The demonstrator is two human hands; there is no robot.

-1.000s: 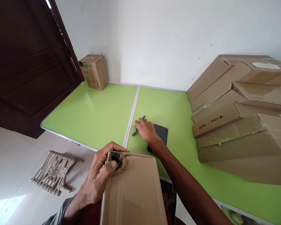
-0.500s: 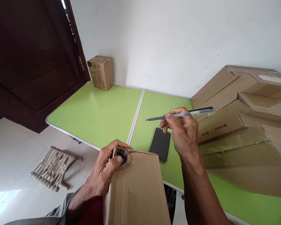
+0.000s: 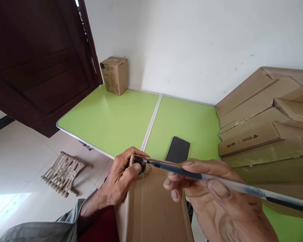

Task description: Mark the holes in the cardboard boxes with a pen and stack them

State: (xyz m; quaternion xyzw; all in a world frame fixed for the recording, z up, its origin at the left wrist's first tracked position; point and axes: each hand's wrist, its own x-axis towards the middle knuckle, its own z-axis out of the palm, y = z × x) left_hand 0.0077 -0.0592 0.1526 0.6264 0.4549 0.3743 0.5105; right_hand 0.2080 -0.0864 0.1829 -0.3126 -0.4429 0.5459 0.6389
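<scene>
A brown cardboard box (image 3: 158, 205) stands close in front of me, at the bottom of the head view. My left hand (image 3: 123, 176) grips its far left corner, thumb on the top face beside a dark, scribbled round patch (image 3: 142, 165). In my right hand (image 3: 212, 191) is a pen (image 3: 178, 170) with a dark grip and a clear barrel, pinched between thumb and fingers. The pen's tip is at the right edge of the dark patch; whether it touches the cardboard I cannot tell. Just beyond the box lies a black phone (image 3: 178, 149), its near end partly hidden.
A green folding table (image 3: 116, 117) runs along the white wall. On its far left corner stands a small carton (image 3: 116, 75). Flattened cardboard boxes (image 3: 262, 114) lean in a stack at right. A woven stool (image 3: 64, 171) sits on the floor at left, near a dark door (image 3: 45, 67).
My right hand has come down and nearer with the pen, from above the phone to the dark patch on the box. The left hand keeps its grip; the view has shifted slightly.
</scene>
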